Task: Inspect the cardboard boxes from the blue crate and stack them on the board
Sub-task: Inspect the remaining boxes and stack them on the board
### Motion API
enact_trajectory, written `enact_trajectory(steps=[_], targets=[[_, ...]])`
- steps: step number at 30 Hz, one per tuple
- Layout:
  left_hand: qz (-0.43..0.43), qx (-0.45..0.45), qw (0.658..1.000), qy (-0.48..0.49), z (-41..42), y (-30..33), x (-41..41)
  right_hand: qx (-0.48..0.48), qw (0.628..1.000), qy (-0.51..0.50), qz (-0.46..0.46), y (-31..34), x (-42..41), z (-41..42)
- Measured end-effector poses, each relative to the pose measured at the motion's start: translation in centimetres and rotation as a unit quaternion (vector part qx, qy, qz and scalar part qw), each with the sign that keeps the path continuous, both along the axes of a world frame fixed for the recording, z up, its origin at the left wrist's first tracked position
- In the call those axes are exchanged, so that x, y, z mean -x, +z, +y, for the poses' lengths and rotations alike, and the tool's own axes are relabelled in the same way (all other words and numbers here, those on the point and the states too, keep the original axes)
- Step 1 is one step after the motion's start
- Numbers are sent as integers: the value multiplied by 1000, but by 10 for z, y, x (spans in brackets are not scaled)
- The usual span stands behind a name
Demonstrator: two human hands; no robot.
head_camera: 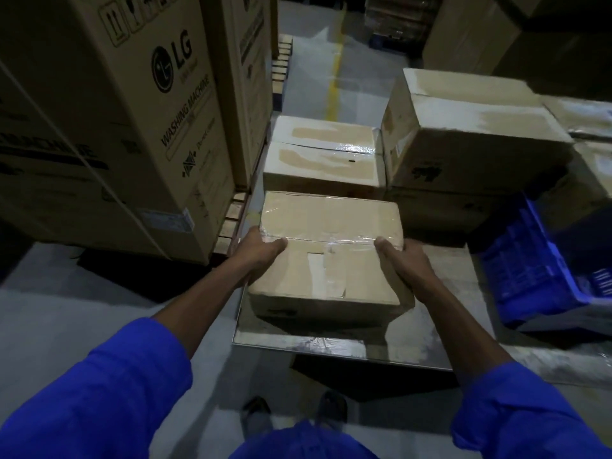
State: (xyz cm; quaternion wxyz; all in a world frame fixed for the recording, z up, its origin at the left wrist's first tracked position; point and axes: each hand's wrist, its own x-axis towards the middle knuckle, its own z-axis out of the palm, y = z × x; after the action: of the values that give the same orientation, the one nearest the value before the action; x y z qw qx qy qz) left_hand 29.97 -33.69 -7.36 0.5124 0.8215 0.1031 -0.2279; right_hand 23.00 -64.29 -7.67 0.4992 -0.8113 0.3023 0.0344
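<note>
A taped cardboard box [328, 253] is held between both hands just above the shiny board [430, 346]. My left hand [261, 250] grips its left side with the thumb on top. On the right side my right hand [400, 260] grips it the same way. Behind it on the board lies a pale flat box [323, 160], and to the right stands a stack with a larger box [470, 134] on top. The blue crate [536, 263] sits tilted at the right of the board.
Tall washing machine cartons [109, 120] on wooden pallets [231, 213] stand close at the left. A grey floor aisle with a yellow line [334, 81] runs ahead. More cartons [496, 34] fill the far right. My feet [294, 409] are at the board's near edge.
</note>
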Motion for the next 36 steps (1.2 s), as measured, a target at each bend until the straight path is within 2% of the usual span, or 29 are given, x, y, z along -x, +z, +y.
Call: enact_trajectory(steps=[3, 7, 12, 17, 36], targets=[[23, -16, 1000, -11, 2, -8, -11, -14, 1000, -1, 24, -4, -4, -1], [52, 23, 998, 21, 1, -13, -20, -91, 995, 31, 24, -17, -11, -16], [79, 74, 994, 18, 0, -17, -16, -119, 992, 46, 26, -1, -9, -6], [59, 46, 996, 38, -4, -25, -20, -89, 996, 0, 16, -11, -18, -6], [8, 16, 1000, 25, -2, -19, -13, -56, 998, 7, 2, -16, -13, -8]])
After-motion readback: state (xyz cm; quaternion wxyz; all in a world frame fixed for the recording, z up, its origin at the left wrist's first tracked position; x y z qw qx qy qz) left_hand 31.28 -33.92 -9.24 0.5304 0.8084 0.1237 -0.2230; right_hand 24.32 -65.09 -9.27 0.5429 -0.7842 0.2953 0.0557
